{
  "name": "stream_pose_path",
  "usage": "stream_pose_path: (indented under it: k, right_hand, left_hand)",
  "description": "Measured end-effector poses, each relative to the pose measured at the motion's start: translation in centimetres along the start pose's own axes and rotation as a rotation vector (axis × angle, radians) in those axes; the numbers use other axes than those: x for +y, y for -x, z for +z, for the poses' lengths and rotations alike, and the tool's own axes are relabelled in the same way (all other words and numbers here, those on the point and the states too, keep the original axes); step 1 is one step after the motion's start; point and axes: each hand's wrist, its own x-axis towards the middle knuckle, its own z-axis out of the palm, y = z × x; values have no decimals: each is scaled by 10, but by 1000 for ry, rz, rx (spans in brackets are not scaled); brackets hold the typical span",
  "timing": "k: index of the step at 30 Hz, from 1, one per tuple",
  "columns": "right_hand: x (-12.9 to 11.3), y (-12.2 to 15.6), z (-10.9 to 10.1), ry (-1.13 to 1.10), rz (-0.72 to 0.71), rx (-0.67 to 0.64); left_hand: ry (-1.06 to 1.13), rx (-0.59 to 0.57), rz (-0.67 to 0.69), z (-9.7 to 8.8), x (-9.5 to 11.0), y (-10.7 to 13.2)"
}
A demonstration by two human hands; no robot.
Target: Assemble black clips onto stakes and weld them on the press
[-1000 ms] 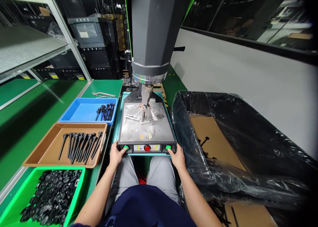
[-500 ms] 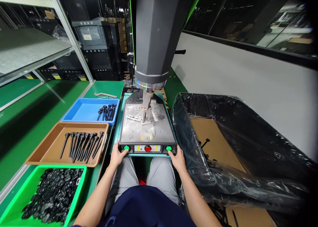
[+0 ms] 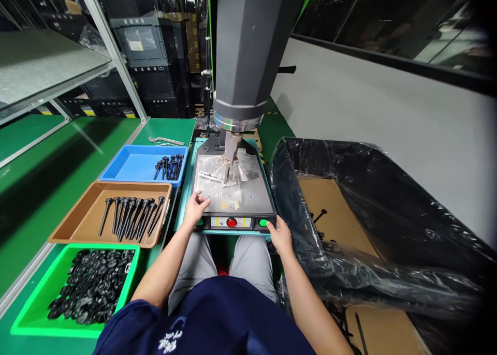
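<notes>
A grey press machine (image 3: 248, 49) stands over a metal base plate (image 3: 252, 200), its horn (image 3: 232, 148) down near a small fixture covered in clear film. My left hand (image 3: 196, 208) hovers over the plate's front left corner, fingers spread and holding nothing. My right hand (image 3: 280, 236) rests at the front right corner beside the right green button (image 3: 263, 222), fingers loosely curled with nothing in them. A red button (image 3: 232, 222) sits in the middle of the front panel.
Left of the machine lie a blue tray (image 3: 132, 166) with several black pins, a brown tray (image 3: 77, 218) with more pins, and a green bin (image 3: 31, 303) of black round parts. A black-bag-lined cardboard box (image 3: 349, 225) stands on the right. A wrench (image 3: 165, 140) lies behind the blue tray.
My left hand has left the left green button and moved up over the base plate. My right hand has slipped slightly off the right button. The view has shifted a little.
</notes>
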Motion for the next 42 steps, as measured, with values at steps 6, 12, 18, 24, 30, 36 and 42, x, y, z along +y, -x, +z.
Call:
stream_pose_path:
  k: [6,12,18,24,30,36,42]
  right_hand:
    - [-52,-28,8,-265,80,62]
    - [-113,-77,41,-679,238,-125]
    - [-146,-119,70,-897,479,-345]
    - [-150,-126,50,-1031,506,-454]
    - [-157,-131,22,-1149,513,-477]
    - [-172,-121,30,-1227,540,-408]
    - [-180,-113,25,-1407,614,-426]
  left_hand:
    - [239,-89,-150,-10,21,9]
    - [479,-167,-306,-18,46,12]
    - [561,-213,-315,-14,60,12]
    - [517,-203,-281,-21,62,7]
    - [665,-198,-256,-23,58,-6]
    - [988,-247,-127,3,20,25]
    - [881,-515,-142,44,8,51]
